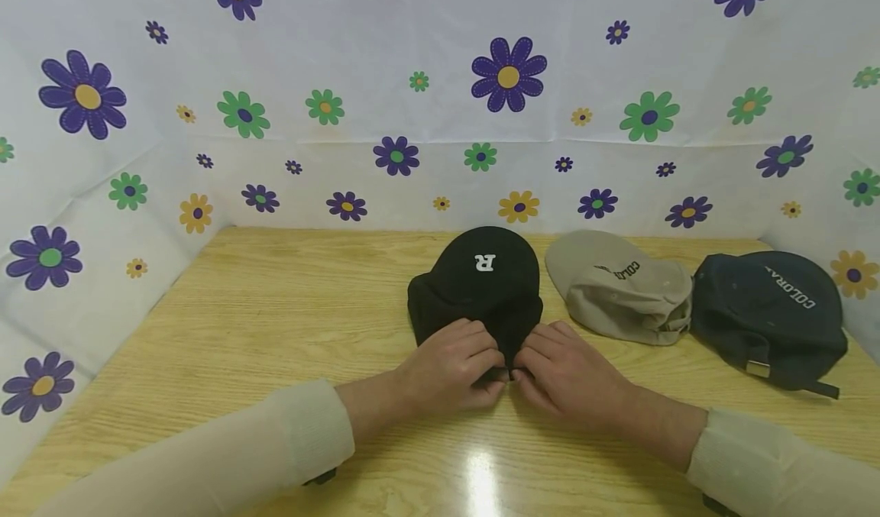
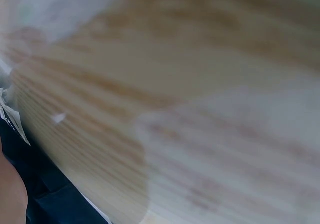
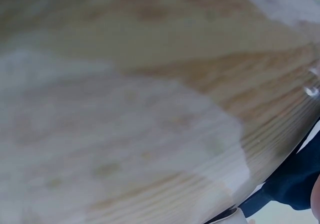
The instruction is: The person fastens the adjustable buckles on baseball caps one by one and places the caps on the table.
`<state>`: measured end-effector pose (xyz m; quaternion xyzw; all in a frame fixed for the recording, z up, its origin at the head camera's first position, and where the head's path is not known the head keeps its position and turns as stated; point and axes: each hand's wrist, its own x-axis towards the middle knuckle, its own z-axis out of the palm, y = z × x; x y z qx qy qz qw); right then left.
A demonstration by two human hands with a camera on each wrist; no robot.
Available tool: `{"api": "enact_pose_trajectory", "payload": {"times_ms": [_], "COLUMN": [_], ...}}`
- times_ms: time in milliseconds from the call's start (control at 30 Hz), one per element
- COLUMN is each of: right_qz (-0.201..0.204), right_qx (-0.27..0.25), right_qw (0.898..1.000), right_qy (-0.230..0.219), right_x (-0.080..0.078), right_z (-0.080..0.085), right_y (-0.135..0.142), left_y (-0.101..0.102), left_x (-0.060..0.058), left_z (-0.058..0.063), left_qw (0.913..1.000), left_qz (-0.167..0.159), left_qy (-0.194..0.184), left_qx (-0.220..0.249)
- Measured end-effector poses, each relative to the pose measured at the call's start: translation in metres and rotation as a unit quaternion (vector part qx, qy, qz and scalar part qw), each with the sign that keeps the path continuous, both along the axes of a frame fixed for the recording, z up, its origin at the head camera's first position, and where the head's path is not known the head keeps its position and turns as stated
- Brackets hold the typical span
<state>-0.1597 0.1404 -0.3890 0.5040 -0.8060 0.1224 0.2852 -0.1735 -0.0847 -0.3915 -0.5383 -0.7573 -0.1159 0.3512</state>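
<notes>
A black baseball cap (image 1: 474, 280) with a white letter R lies on the wooden table, its brim hidden from this side. At the near end of the cap, my left hand (image 1: 454, 364) and right hand (image 1: 567, 372) meet with curled fingers. Each hand pinches one side of the dark strap at the cap's back, and the strap ends come together between the fingertips. Both wrist views show mostly blurred table surface (image 2: 90, 103), with no cap in sight.
To the right lie a beige cap (image 1: 619, 295) with dark lettering and a navy cap (image 1: 770, 303), whose strap and metal buckle face the near side. A white cloth (image 1: 426, 59) printed with flowers rises behind the wooden table (image 1: 275, 303) and along its sides.
</notes>
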Motion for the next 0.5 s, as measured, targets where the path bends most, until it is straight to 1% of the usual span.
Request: {"api": "enact_pose_trajectory", "payload": {"times_ms": [200,500], "right_qz": [-0.003,-0.011], "right_qx": [-0.001,-0.014], "right_qw": [1.000,1.000], "right_qy": [0.011,0.011], "right_x": [-0.0001,0.0006], "right_z": [0.0013,0.0029], "right_y": [0.0002,0.0000], "left_y": [-0.0003,0.0004], "left_x": [-0.0001,0.0007], "left_z": [0.0001,0.0012], "left_qw": [1.0000,0.9999], "left_qz": [-0.003,-0.009], "left_qy": [0.000,0.004], "left_qx": [-0.001,0.006]}}
